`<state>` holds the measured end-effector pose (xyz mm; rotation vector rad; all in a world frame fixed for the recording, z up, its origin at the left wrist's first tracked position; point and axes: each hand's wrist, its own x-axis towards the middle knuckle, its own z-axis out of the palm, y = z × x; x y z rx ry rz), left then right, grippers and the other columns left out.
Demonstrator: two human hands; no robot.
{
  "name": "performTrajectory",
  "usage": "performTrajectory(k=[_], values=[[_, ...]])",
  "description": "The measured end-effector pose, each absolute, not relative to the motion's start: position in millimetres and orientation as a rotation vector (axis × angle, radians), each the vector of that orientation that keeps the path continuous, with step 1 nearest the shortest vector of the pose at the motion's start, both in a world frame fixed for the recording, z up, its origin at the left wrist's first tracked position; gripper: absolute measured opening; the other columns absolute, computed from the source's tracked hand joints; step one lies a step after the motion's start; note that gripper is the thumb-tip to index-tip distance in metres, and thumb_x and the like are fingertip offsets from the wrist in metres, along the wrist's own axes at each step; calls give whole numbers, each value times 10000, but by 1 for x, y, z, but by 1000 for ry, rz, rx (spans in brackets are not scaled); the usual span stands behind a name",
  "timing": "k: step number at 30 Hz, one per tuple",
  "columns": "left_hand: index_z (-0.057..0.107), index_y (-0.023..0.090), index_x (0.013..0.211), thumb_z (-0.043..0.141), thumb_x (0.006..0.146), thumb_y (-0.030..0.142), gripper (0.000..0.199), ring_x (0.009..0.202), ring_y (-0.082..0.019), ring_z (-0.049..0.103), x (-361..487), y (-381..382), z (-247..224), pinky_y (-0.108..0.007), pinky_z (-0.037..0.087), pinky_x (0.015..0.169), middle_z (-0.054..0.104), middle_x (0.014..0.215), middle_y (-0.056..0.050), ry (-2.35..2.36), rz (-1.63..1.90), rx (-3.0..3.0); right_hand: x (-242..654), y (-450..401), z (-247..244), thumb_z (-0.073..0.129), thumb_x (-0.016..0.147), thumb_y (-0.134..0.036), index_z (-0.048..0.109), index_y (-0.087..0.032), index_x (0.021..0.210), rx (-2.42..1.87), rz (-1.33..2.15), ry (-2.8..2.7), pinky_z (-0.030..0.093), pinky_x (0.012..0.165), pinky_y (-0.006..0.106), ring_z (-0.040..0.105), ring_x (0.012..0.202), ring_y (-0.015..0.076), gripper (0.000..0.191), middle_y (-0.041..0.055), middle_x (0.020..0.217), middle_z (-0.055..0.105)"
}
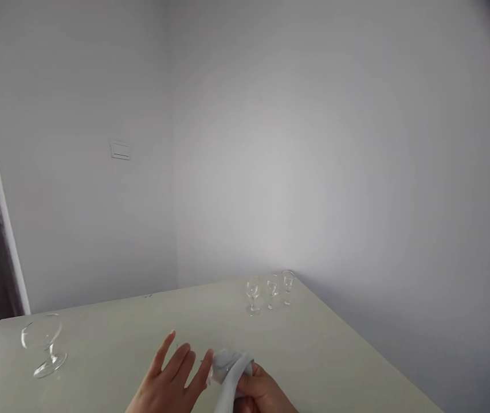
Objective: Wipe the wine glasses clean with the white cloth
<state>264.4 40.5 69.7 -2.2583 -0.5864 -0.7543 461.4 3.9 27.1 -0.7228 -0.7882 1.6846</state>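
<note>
cloth [230, 373] in R hand [262, 396] fingers, L hand [171, 381] beside

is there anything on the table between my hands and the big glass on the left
Nothing visible. Bare table lies between the left hand and the large stemmed glass. The right hand grips a white cloth; three small glasses stand far off to the right.

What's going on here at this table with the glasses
A person stands at a pale table in a white corner. Their right hand grips a light cloth, apparently wrapped around something small that can't be made out. The left hand is open, fingers spread, fingertips touching the cloth. Three small stemmed glasses stand in a row at the far corner, and one larger glass stands at the left.
</note>
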Motion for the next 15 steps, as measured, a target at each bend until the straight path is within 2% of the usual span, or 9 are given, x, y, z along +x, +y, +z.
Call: performTrajectory(k=[2,4,7,8,10,12,15], values=[[544,218,1184,436,880,196,323,730,-159,578,261,41,77,-440,381,949,603,714,2,-483,-742,-2331,459,-1,26,811,525,-352,697,-167,762,-796,1669,-834,327,433,174,439,405,58,322,-39,511,554],[553,218,1150,496,859,179,300,617,-139,526,256,43,84,-326,452,735,582,661,16,-423,-714,-2439,460,-6,27,806,540,-327,701,-171,713,-846,1571,-1088,384,511,200,501,498,91,255,-27,565,583],[564,246,1112,523,867,319,259,558,-145,476,250,44,92,-274,385,557,583,622,18,-499,-690,-2682,468,-8,30,667,722,-351,721,-189,708,-822,1179,-1693,446,647,259,591,654,160,171,12,671,661],[590,255,1066,492,872,398,261,545,-144,463,249,43,93,-272,359,540,573,601,19,-555,-678,-2799,471,-9,34,602,784,-348,733,-205,795,-787,990,-1897,452,695,266,613,717,174,194,27,750,696],[650,248,919,406,847,567,408,519,-128,441,250,41,94,-259,311,513,520,548,26,-767,-607,-3147,479,-9,46,507,864,-309,693,-264,1023,-738,585,-2221,442,773,252,632,819,166,249,30,904,729],[667,204,757,383,776,691,565,468,-96,383,253,38,94,-239,265,477,425,488,41,-1113,-521,-3565,487,-12,66,497,881,-266,612,-319,1162,-683,296,-2408,436,787,223,641,829,141,308,5,967,731],[641,146,674,458,684,759,640,410,-60,269,257,35,89,-221,187,424,344,439,64,-1604,-503,-3971,495,-13,100,505,875,-188,578,-358,1191,-648,60,-2502,441,755,209,654,792,122,367,-34,944,736]])
